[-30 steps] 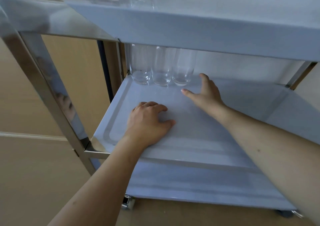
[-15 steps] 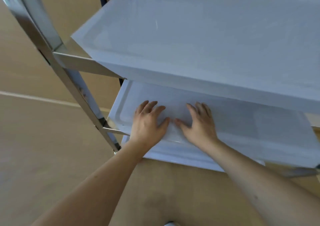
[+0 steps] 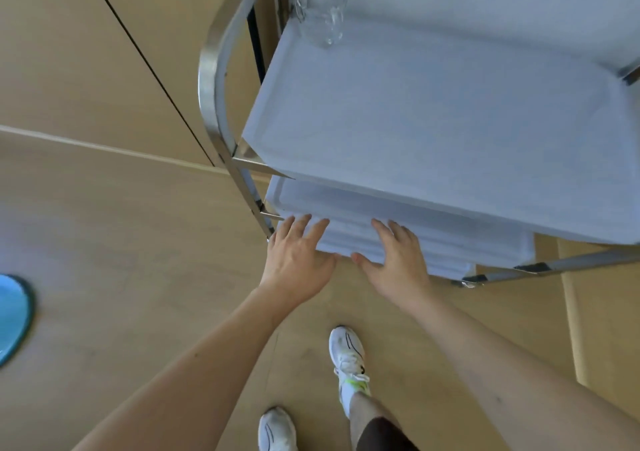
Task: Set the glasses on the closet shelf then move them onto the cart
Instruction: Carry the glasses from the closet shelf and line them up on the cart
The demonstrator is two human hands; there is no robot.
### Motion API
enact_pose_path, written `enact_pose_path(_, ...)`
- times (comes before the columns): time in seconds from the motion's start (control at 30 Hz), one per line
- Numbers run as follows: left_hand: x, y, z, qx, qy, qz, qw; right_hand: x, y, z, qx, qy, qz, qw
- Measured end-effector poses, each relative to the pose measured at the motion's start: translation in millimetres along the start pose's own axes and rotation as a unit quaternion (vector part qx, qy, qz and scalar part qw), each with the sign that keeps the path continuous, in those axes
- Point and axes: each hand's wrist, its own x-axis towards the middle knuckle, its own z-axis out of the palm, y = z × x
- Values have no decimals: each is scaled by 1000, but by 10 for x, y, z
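A steel-framed cart with pale grey trays stands in front of me; its top tray [image 3: 433,111] fills the upper right. Clear glasses [image 3: 322,4] stand at the back left corner of that top tray. Both of my hands are low, at the front edge of a lower tray [image 3: 450,239]. My left hand [image 3: 298,260] lies flat with straight fingers over the tray's front left corner. My right hand [image 3: 398,260] lies flat beside it, fingers on the tray's edge. Neither hand holds anything. The glasses seen on the lower tray earlier are hidden under the top tray.
The cart's curved steel handle [image 3: 214,70] rises at the left. Tan closet doors [image 3: 104,52] stand behind it. My feet in white shoes [image 3: 348,357] are on the wooden floor below the hands. A blue round object [image 3: 14,315] lies at the far left.
My view has risen from under the top tray to above it. Both hands have drawn back from the glasses on the lower tray to its front edge.
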Motion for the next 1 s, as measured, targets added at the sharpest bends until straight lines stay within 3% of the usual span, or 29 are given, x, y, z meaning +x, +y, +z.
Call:
enact_pose_path(0.17, -569, 492, -774, 2, -3, 33, 999, -829, -365, -688, 47, 28, 25, 998)
enact_pose_path(0.37, -897, 1307, -1526, 37, 3, 133, 990, -1592, -603, -1455, 32, 84, 16, 996)
enact_pose_path(0.6, -1071, 2377, -2187, 81, 68, 236, 966, -2060, -516, -2478, 51, 170, -2, 984)
enact_pose_path(0.83, -1289, 3710, -2328, 118, 93, 312, 938, -2602, 15, -3650, 36, 268, -2, 963)
enact_pose_path(1.0, -1472, 4878, -2211, 84, 111, 376, 916, -3119, 713, -4392, 16, 323, 33, 946)
